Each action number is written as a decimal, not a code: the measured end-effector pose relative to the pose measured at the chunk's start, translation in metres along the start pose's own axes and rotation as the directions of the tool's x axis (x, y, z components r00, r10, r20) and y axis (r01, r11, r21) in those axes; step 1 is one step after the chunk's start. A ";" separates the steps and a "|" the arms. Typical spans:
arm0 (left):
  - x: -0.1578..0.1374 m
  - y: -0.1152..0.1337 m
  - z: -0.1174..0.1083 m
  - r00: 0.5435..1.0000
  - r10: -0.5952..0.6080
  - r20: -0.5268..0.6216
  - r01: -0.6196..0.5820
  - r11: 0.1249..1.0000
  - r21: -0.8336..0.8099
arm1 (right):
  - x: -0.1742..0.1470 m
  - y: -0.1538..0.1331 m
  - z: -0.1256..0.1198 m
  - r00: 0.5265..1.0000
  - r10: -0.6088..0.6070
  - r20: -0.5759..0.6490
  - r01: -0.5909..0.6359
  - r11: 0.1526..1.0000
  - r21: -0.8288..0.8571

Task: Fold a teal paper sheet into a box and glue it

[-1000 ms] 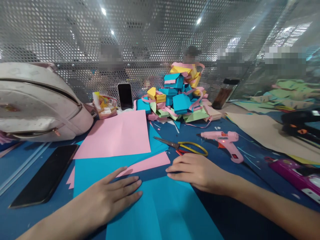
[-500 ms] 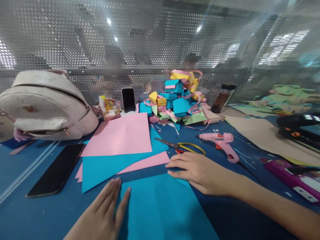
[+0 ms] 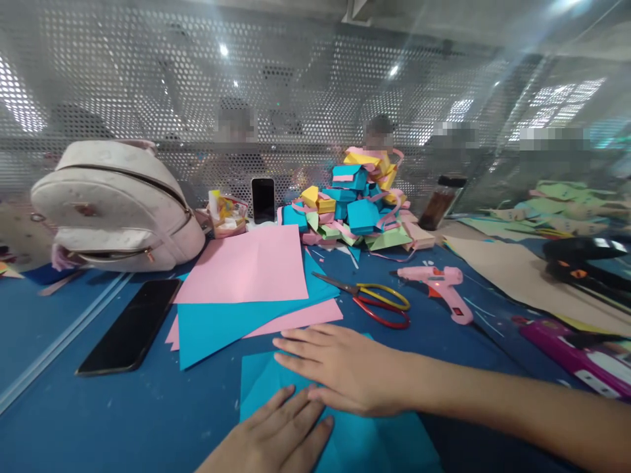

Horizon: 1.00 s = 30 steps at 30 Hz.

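Note:
A blue sheet of paper [image 3: 389, 440] with faint creases lies on the table in front of me. My right hand [image 3: 340, 368] rests flat across its upper part, fingers stretched out to the left. Just below, my left hand [image 3: 280, 433] lies on the same sheet with its fingers extended, their tips close to the right thumb. Beyond the hands are scissors [image 3: 367, 299] with one yellow and one red handle. Stacked pink paper [image 3: 246, 266] and blue paper [image 3: 211, 328] lie to the upper left.
A black phone [image 3: 131, 328] and a white backpack [image 3: 118, 203] are at the left. Folded paper boxes [image 3: 362, 213] are piled at the back. On the right lie a pink glue gun [image 3: 441, 286], a purple tool [image 3: 572, 351] and a black stapler-like tool [image 3: 586, 263]; a bottle [image 3: 441, 203] stands behind.
My right hand has slid left across the blue sheet, uncovering the scissors' red handle. My left hand has moved right onto the paper, so the two hands are now close together.

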State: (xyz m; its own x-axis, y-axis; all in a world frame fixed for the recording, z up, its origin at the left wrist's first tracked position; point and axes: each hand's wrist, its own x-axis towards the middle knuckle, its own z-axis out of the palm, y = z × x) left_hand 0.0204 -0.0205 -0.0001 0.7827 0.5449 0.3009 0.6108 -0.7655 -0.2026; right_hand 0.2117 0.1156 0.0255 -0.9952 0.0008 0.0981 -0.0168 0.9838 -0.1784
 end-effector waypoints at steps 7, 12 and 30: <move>0.003 -0.002 -0.008 0.994 0.049 0.094 -0.051 0.998 0.022 | 0.052 0.000 -0.003 0.992 -0.126 0.009 0.127 0.991 -0.052; 0.001 -0.002 -0.005 1.000 -0.003 0.016 0.003 0.999 -0.054 | 0.053 -0.004 -0.001 0.994 -0.113 0.005 0.113 0.989 -0.095; 0.002 -0.054 -0.019 0.761 -0.619 0.194 0.631 0.639 -0.440 | -0.025 0.009 -0.008 0.874 0.474 -0.102 -0.419 0.844 0.336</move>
State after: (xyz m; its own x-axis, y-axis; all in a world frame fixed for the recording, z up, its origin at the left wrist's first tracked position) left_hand -0.0136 0.0156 0.0287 0.2414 0.9547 0.1740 0.8314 -0.2959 0.4704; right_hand 0.2369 0.1255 0.0297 -0.8684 0.4856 0.1007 0.3699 0.7694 -0.5207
